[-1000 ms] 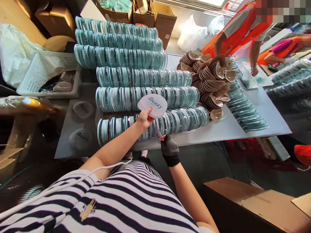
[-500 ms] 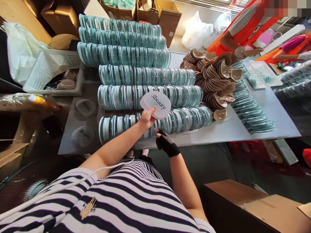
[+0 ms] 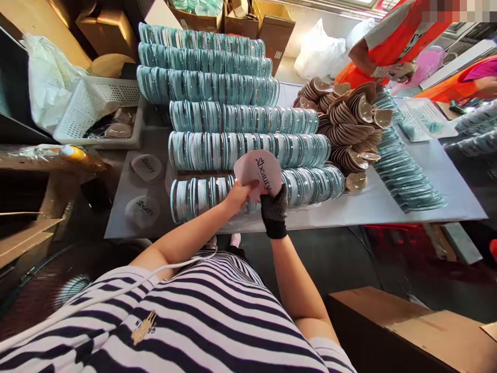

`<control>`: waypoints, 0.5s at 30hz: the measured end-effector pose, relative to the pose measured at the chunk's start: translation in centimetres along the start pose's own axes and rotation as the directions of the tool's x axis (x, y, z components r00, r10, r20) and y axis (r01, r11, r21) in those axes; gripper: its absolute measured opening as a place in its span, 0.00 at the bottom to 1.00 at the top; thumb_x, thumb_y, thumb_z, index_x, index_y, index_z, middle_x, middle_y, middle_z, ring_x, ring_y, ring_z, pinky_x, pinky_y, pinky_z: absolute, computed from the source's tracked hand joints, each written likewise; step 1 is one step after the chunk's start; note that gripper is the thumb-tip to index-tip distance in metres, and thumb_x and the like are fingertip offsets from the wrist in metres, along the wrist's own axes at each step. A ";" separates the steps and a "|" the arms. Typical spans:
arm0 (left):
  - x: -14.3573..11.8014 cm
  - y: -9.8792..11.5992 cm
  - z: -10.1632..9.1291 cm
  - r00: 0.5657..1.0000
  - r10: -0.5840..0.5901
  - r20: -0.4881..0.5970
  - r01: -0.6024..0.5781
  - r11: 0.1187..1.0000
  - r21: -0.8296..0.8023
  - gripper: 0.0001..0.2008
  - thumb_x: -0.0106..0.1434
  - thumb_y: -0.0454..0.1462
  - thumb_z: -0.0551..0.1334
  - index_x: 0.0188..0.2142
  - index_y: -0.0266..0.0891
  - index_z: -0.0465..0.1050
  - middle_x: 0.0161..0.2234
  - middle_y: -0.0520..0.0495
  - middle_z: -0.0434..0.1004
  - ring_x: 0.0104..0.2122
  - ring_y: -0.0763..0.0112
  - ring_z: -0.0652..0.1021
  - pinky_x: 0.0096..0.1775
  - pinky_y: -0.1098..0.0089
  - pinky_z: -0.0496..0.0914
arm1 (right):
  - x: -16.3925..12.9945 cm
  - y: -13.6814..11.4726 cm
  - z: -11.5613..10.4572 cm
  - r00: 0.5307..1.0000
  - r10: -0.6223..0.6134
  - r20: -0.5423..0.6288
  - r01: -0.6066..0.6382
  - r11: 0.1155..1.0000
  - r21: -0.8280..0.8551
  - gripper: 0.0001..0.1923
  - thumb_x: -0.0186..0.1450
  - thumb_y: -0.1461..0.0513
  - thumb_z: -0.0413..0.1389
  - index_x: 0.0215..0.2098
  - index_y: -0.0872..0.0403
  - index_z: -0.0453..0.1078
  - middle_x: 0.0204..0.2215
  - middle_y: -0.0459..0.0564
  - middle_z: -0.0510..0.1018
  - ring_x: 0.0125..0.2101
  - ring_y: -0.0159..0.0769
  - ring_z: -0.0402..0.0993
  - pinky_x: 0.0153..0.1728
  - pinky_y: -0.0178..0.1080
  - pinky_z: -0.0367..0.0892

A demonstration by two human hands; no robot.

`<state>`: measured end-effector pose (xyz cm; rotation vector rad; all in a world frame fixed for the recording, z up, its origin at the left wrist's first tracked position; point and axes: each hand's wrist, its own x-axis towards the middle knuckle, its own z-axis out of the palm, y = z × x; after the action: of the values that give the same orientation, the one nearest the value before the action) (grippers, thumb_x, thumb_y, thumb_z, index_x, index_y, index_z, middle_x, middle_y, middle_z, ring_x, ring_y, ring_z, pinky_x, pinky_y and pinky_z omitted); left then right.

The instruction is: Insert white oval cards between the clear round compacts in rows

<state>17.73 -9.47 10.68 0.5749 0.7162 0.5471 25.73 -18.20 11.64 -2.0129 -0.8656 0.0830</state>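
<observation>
A fanned stack of pale, rounded cards (image 3: 256,167) printed "beauty" is held up over the nearest rows on the table. My bare left hand (image 3: 238,196) grips its lower left edge, thumb on top. On the lower right edge, my right hand (image 3: 275,211) closes in a black fingerless glove with light dots; its fingers behind the cards are hidden. Beneath the hands runs the front row of upright, clear round pieces with bluish rims (image 3: 202,196), partly covered by my left forearm. Two similar printed pieces, the upper one (image 3: 146,167) and lower one (image 3: 142,210), lie at the table's left.
Several more rows (image 3: 248,118) stand behind. Brown curved pieces (image 3: 353,116) are heaped at right, beside a slanted row of clear pieces (image 3: 407,171). A white basket (image 3: 97,140) sits at left. Co-workers in orange vests (image 3: 399,39) stand at the far right. A carton (image 3: 388,316) is beside me.
My right hand has risen from below the stack and taken hold of its right edge. The stack has turned clockwise and fanned out a little. The camera view has shifted slightly left.
</observation>
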 end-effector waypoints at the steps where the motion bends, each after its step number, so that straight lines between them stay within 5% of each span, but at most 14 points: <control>1: 0.0 0.2 -0.1 1.000 0.000 0.006 0.000 1.000 -0.002 0.13 0.51 0.32 0.71 0.38 0.36 0.78 0.35 0.44 0.83 0.35 0.62 0.82 0.34 0.68 0.76 | -0.2 0.2 -0.2 0.995 0.094 -0.015 -0.094 0.995 0.031 0.24 0.65 0.50 0.45 0.50 0.58 0.67 0.42 0.60 0.76 0.42 0.43 0.74 0.44 0.46 0.72; 3: 0.4 0.9 -0.4 1.000 0.023 -0.012 -0.024 0.999 -0.038 0.13 0.53 0.31 0.70 0.40 0.37 0.78 0.35 0.46 0.83 0.35 0.64 0.82 0.36 0.68 0.77 | -1.2 0.9 -1.6 0.971 0.208 -0.116 -0.211 0.977 -0.008 0.24 0.65 0.49 0.45 0.44 0.58 0.69 0.37 0.59 0.77 0.36 0.43 0.74 0.38 0.45 0.72; 6: 1.4 2.5 -1.2 0.991 0.092 -0.094 -0.104 0.986 -0.133 0.15 0.57 0.30 0.68 0.45 0.39 0.76 0.37 0.48 0.83 0.36 0.68 0.81 0.41 0.68 0.77 | -5.8 2.1 -5.1 0.965 0.137 -0.222 -0.190 0.951 -0.242 0.25 0.65 0.46 0.46 0.38 0.56 0.72 0.33 0.60 0.77 0.34 0.45 0.74 0.35 0.44 0.70; 9: 2.4 3.8 -2.1 0.982 0.109 -0.153 -0.139 0.970 -0.198 0.18 0.61 0.29 0.65 0.51 0.40 0.74 0.39 0.48 0.83 0.41 0.67 0.81 0.47 0.66 0.76 | -11.6 2.7 -6.8 0.997 0.040 0.063 -0.015 0.932 -0.362 0.24 0.69 0.48 0.44 0.39 0.54 0.76 0.30 0.59 0.79 0.30 0.44 0.75 0.33 0.42 0.70; 11: 2.7 4.1 -2.4 0.988 0.090 -0.127 -0.117 0.968 -0.223 0.20 0.61 0.29 0.65 0.53 0.41 0.73 0.42 0.47 0.83 0.44 0.66 0.81 0.49 0.66 0.76 | -13.9 2.8 -6.1 0.968 0.019 0.252 0.079 0.923 -0.376 0.24 0.71 0.51 0.41 0.42 0.52 0.77 0.32 0.57 0.81 0.30 0.42 0.76 0.33 0.40 0.69; 15: 2.7 4.1 -2.4 0.993 0.081 -0.090 -0.102 0.961 -0.259 0.23 0.61 0.29 0.65 0.56 0.42 0.71 0.44 0.46 0.82 0.43 0.66 0.82 0.49 0.66 0.76 | -13.3 2.2 -3.3 0.956 -0.002 0.292 0.128 0.902 -0.413 0.25 0.72 0.54 0.39 0.48 0.52 0.77 0.36 0.56 0.82 0.34 0.41 0.78 0.35 0.38 0.68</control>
<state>16.64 -4.12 10.69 0.3409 0.6798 0.7421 18.17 -29.36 8.28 -2.4189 -1.2199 0.1594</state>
